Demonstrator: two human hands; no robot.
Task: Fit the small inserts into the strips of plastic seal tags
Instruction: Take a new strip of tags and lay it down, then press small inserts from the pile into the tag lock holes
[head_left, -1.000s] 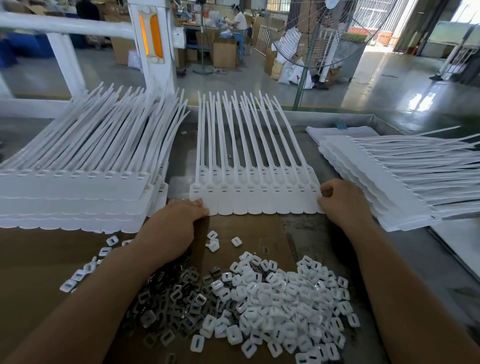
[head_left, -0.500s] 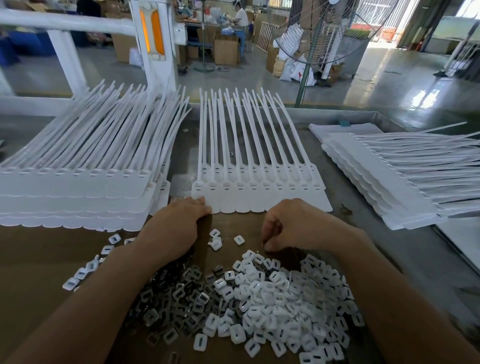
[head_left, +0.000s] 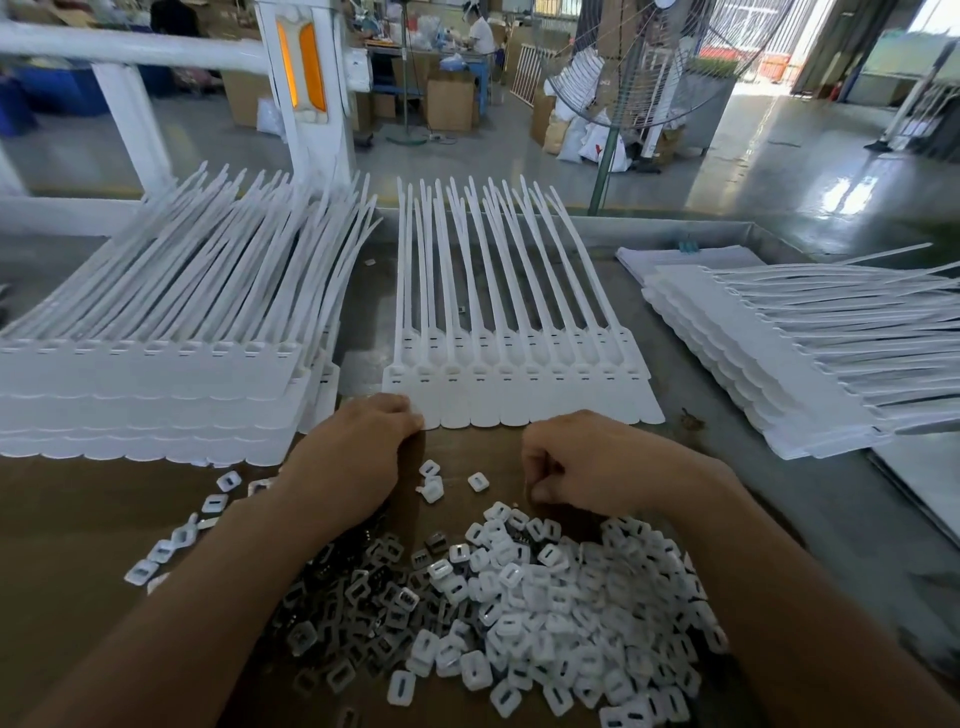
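A white strip of joined seal tags (head_left: 519, 395) lies flat in the middle, tails pointing away from me. My left hand (head_left: 358, 447) holds its near left corner with curled fingers. A heap of small white inserts (head_left: 561, 597) lies in front of me, with darker, clear ones (head_left: 363, 587) on its left side. Over the heap's far edge my right hand (head_left: 597, 467) is curled, thumb against fingers, closing on inserts there. What lies inside that hand is hidden.
A tall stack of tag strips (head_left: 145, 374) stands on the left and a slanted stack (head_left: 753, 353) on the right. Brown cardboard (head_left: 78, 519) lies under the inserts on the metal table (head_left: 779, 493). A white post (head_left: 311, 104) and a fan pole (head_left: 605, 161) rise behind.
My right hand left the strip's near right corner and came down left onto the far edge of the insert heap, curling there. My left hand stayed on the strip's left corner.
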